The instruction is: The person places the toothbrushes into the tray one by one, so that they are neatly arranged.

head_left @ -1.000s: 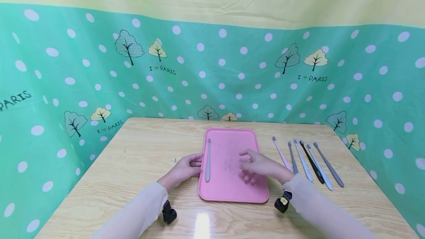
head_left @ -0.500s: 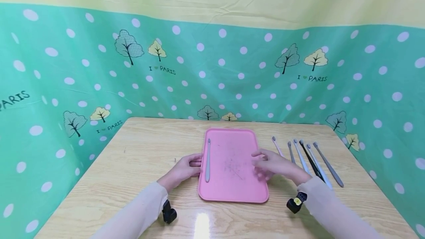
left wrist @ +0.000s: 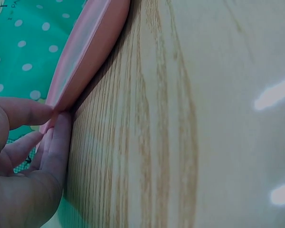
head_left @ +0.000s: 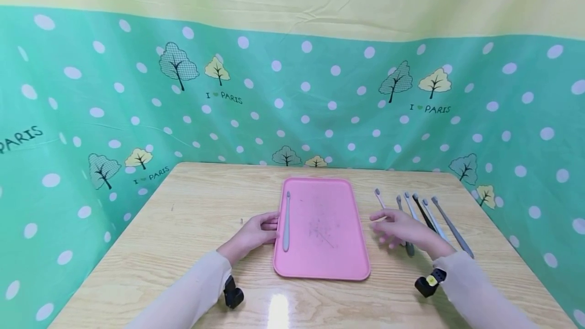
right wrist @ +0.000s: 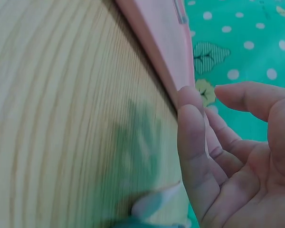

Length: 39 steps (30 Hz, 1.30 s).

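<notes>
A pink tray lies mid-table with one grey toothbrush along its left side. My left hand holds the tray's left edge; in the left wrist view, the thumb meets the rim and the fingers press the outer side. My right hand hovers just right of the tray, fingers spread and holding nothing. It partly covers a pink toothbrush and a dark grey toothbrush. In the right wrist view, a blurred handle end shows below the fingers.
Right of the hand lie more toothbrushes side by side: a light blue one, a black one, another light blue one and a grey one. A green dotted curtain hangs behind the wooden table.
My right hand has moved rightward from over the tray to above the nearest toothbrushes, its fingers still spread. The left hand, the tray and the toothbrush in it have stayed put.
</notes>
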### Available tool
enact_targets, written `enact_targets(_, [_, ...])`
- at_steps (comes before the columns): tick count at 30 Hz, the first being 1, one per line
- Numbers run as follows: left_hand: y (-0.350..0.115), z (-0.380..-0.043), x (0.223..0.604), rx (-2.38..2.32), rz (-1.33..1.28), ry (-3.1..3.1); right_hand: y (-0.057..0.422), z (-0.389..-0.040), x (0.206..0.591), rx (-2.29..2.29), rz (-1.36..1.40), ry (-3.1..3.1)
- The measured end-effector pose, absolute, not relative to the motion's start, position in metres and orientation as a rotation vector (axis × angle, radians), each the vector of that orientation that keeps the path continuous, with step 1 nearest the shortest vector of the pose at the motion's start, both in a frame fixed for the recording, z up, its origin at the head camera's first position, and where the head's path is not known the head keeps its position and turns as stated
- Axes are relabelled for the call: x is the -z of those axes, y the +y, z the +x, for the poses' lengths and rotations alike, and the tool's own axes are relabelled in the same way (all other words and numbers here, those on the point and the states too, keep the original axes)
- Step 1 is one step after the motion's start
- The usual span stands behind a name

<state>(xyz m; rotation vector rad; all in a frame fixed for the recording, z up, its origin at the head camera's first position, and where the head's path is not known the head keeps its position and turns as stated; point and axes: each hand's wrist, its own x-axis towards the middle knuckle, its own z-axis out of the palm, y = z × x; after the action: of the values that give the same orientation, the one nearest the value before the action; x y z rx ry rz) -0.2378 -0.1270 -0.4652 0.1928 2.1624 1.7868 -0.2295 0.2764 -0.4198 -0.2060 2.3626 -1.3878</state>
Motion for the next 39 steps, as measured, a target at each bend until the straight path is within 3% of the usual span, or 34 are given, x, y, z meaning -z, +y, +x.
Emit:
enact_targets(20, [-0.125, -0.239, 0.466, -1.792, 0.182, 2.163, 0.316, -0.227, 0.427, 1.318, -0.085, 2.559])
enact_targets(39, [-0.125, -0.236, 0.462, -1.820, 0.186, 2.146, 0.318, -0.230, 0.431, 1.098, -0.073, 2.741])
